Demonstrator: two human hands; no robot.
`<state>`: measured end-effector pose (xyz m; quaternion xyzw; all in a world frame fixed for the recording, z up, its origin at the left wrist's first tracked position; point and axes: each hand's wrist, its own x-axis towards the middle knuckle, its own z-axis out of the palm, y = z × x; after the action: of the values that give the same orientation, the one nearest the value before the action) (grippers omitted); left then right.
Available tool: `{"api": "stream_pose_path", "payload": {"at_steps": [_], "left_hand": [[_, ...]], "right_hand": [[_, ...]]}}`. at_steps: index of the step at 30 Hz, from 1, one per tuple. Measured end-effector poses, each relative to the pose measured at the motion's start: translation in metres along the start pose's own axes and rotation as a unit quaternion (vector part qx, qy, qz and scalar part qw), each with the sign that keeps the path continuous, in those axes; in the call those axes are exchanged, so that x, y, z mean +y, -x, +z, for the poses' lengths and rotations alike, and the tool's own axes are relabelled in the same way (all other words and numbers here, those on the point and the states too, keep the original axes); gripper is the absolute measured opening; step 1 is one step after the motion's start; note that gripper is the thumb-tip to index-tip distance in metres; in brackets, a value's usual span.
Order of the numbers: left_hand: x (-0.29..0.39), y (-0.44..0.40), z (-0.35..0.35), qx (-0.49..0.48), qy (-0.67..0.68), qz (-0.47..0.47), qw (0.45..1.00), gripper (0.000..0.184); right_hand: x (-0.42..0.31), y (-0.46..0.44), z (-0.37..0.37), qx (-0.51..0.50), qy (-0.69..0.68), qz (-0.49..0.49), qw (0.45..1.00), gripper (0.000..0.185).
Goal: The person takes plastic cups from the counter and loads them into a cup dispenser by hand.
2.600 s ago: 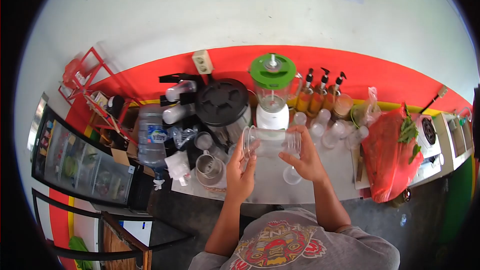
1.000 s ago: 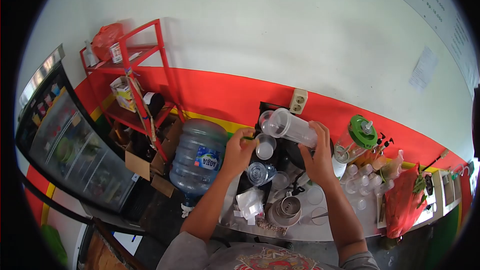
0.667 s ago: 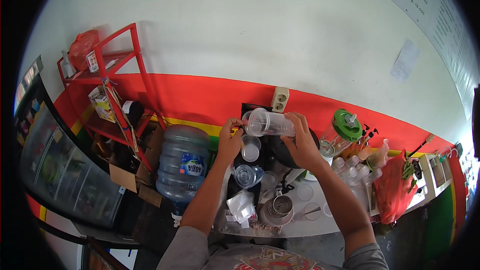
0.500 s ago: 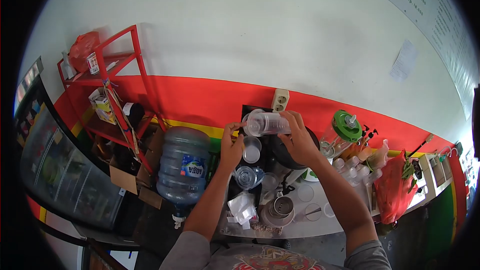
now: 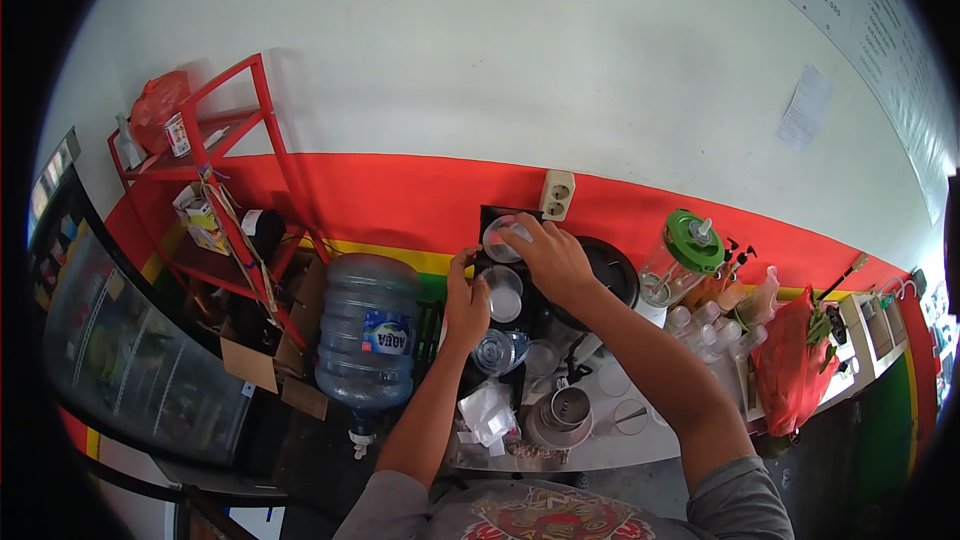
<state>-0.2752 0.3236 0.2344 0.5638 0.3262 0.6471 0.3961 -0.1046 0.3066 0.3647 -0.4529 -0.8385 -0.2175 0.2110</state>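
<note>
My right hand (image 5: 548, 258) has its fingers on the clear plastic cups (image 5: 503, 238), which stand in a black holder against the wall. Beside the holder is my left hand (image 5: 466, 302), its fingers bent; whether they touch anything cannot be made out. A second stack of clear cups (image 5: 504, 292) sits between my hands, just below the first. Under it lies a clear plastic bottle or cup (image 5: 494, 351). The round black lid (image 5: 602, 285) is partly behind my right forearm.
A large water bottle (image 5: 368, 330) stands left of my left arm, near a red shelf (image 5: 225, 130). To the right are a green-lidded blender (image 5: 683, 255), several clear cups (image 5: 712, 325) and a red bag (image 5: 792, 370). A metal cup (image 5: 570, 407) sits near the table edge.
The cup stack in my right hand has gone leftward and down into the holder by the wall. My view has turned left since the earliest frame. My left hand has left the stack.
</note>
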Motion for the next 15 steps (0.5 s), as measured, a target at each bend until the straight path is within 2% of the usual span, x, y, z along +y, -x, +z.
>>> {"api": "stream_pose_path", "payload": {"at_steps": [5,10,11,13,15], "left_hand": [[0.007,0.001,-0.003,-0.018,-0.016,-0.019,1.0,0.048],[0.0,-0.001,-0.005,-0.016,-0.033,-0.005,0.999,0.047],[-0.003,-0.002,-0.006,-0.012,-0.038,0.001,0.999,0.046],[-0.004,-0.003,-0.007,-0.011,-0.045,0.005,0.999,0.046],[-0.005,-0.002,-0.008,-0.018,-0.029,0.001,0.999,0.046]], "right_hand": [[-0.001,-0.015,0.018,-0.048,0.034,0.011,0.998,0.043],[-0.012,-0.03,0.024,-0.084,0.029,0.033,0.996,0.027],[-0.013,-0.032,0.026,-0.085,0.028,0.036,0.995,0.027],[-0.015,-0.034,0.03,-0.099,0.01,0.071,0.993,0.045],[-0.015,-0.035,0.032,-0.107,-0.008,0.093,0.99,0.044]]}}
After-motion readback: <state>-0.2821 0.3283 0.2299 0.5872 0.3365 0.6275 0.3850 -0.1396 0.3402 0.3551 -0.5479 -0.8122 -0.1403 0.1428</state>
